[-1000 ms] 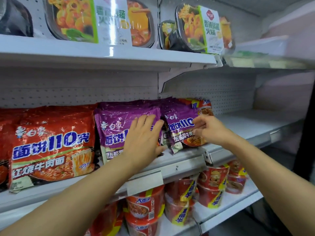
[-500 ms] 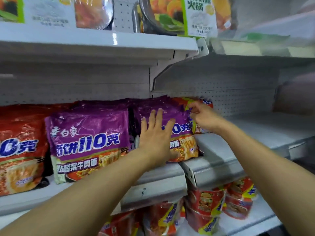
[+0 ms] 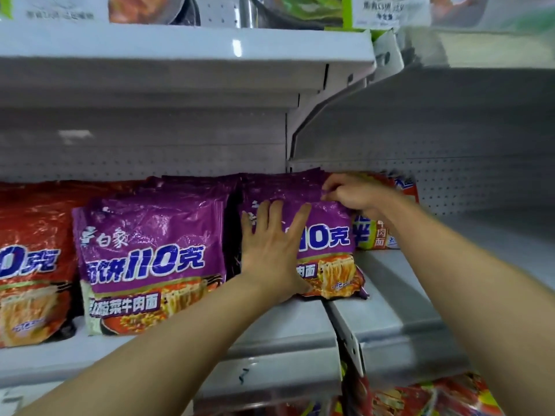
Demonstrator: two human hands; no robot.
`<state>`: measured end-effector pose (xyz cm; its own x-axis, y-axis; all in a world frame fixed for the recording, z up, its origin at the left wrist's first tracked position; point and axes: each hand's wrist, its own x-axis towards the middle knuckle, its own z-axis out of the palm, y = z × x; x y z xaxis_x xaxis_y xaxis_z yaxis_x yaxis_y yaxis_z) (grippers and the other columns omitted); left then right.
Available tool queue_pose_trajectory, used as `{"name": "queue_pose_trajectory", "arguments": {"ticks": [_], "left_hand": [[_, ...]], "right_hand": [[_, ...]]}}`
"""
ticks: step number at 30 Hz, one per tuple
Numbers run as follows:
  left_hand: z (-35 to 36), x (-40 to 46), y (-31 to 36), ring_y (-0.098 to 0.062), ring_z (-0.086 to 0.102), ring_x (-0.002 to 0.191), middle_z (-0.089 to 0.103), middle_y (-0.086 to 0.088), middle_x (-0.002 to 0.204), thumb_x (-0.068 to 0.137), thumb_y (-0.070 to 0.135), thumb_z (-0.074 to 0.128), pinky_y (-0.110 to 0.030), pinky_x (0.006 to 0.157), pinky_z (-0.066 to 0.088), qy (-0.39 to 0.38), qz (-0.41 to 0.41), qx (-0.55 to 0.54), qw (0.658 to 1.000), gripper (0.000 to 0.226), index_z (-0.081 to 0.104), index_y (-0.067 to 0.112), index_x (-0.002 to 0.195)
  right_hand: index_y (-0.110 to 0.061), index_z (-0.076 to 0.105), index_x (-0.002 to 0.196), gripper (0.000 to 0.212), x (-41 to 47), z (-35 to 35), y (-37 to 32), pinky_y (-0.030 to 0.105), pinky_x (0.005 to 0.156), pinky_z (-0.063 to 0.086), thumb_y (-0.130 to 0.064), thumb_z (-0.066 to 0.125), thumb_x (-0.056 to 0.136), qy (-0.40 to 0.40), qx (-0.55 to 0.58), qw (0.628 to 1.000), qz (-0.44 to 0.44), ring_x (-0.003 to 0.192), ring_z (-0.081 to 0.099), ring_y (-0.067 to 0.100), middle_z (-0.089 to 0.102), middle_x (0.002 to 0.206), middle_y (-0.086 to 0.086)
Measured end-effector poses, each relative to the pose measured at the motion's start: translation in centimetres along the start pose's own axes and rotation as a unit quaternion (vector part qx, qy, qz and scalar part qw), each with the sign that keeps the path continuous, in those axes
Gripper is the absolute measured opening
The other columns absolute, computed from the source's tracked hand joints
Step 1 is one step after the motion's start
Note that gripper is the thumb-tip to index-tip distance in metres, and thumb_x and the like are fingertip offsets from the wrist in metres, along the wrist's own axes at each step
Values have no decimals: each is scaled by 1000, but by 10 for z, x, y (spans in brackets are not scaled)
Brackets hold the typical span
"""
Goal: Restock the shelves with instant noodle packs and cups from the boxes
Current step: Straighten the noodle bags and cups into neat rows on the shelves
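On a white shop shelf [image 3: 285, 322], a purple noodle pack [image 3: 326, 235] stands at the right end of its row. The left hand [image 3: 271, 250] presses its front with fingers spread; the right hand [image 3: 357, 196] pinches its top edge.

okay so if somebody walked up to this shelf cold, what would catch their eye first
Probably the two hands on the right-hand purple noodle pack on the middle shelf: the left hand pressed flat on its front, the right hand pinching its top edge. Next, the red packs at far left.
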<state>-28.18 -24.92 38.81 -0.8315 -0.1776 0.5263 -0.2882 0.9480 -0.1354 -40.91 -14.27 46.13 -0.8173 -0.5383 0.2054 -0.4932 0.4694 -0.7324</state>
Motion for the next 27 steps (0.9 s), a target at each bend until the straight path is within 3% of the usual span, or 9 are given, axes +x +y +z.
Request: {"name": "queue_pose_trajectory", "arguments": {"ticks": [4, 8, 11, 13, 15, 17, 19, 23, 27], "left_hand": [[3, -2, 4, -36, 4, 141, 2, -13, 149, 66, 69, 70, -55, 114, 7, 37, 20, 16, 999, 125, -23, 29, 139], [9, -3, 3, -39, 39, 124, 41, -22, 135, 38, 77, 77, -57, 99, 37, 85, 10, 32, 996, 133, 14, 24, 142], [11, 4, -1, -38, 16, 139, 13, -20, 151, 64, 73, 68, -55, 111, 17, 60, 27, 24, 998, 120, -18, 29, 137], [12, 5, -1, -37, 9, 141, 4, -19, 153, 70, 72, 64, -54, 112, 12, 69, 23, 23, 997, 117, -25, 30, 133], [15, 2, 0, -38, 20, 137, 17, -21, 151, 61, 75, 68, -55, 109, 21, 69, 17, 39, 997, 124, -15, 27, 139], [18, 1, 0, -38, 36, 122, 42, -23, 136, 37, 78, 77, -54, 98, 33, 79, 4, 54, 995, 135, 13, 22, 142], [25, 2, -2, -37, 39, 111, 50, -24, 124, 22, 73, 82, -49, 90, 32, 130, 14, 56, 990, 137, 30, 19, 137], [23, 0, -3, -35, 46, 116, 51, -20, 129, 27, 79, 77, -49, 90, 45, 115, 9, 76, 990, 137, 23, 22, 139], [24, 0, -6, -37, 45, 110, 56, -23, 122, 20, 78, 78, -50, 88, 42, 124, 17, 64, 990, 138, 33, 20, 137]], "right_hand": [[-18, 56, 88, 17, 2, -9, 4, 30, 71, 51, -1, 59, 89, -22, 15, 1000, -3, 96, 59, 24, 59, 103, 9], [-16, 60, 85, 17, 2, -16, 3, 35, 80, 54, 1, 63, 85, -12, -13, 1000, -22, 98, 59, 24, 61, 102, 8], [-17, 60, 84, 17, 5, -13, -3, 27, 68, 50, -1, 62, 86, 0, -46, 999, -18, 93, 57, 19, 60, 100, 5], [-18, 59, 86, 16, 6, -16, -6, 26, 66, 46, -2, 61, 87, -21, -67, 997, -12, 92, 55, 18, 59, 101, 5], [-17, 59, 99, 16, 5, -22, -8, 28, 79, 46, -7, 62, 87, -37, -59, 997, -15, 97, 53, 17, 57, 104, 3], [-17, 55, 116, 26, 7, -26, -9, 29, 87, 40, -14, 60, 91, -1, -4, 999, -34, 101, 51, 15, 56, 110, 0], [-16, 52, 128, 31, 13, -24, -12, 27, 89, 37, -16, 51, 97, 28, 17, 998, -56, 109, 48, 14, 53, 121, 0], [-16, 56, 130, 33, 25, -8, -16, 27, 102, 35, -13, 41, 101, -10, -74, 996, -40, 124, 47, 21, 50, 138, 6], [-11, 61, 124, 30, 27, -6, -15, 24, 86, 38, -11, 48, 97, -24, -115, 993, 2, 110, 55, 19, 57, 132, 7]]}}
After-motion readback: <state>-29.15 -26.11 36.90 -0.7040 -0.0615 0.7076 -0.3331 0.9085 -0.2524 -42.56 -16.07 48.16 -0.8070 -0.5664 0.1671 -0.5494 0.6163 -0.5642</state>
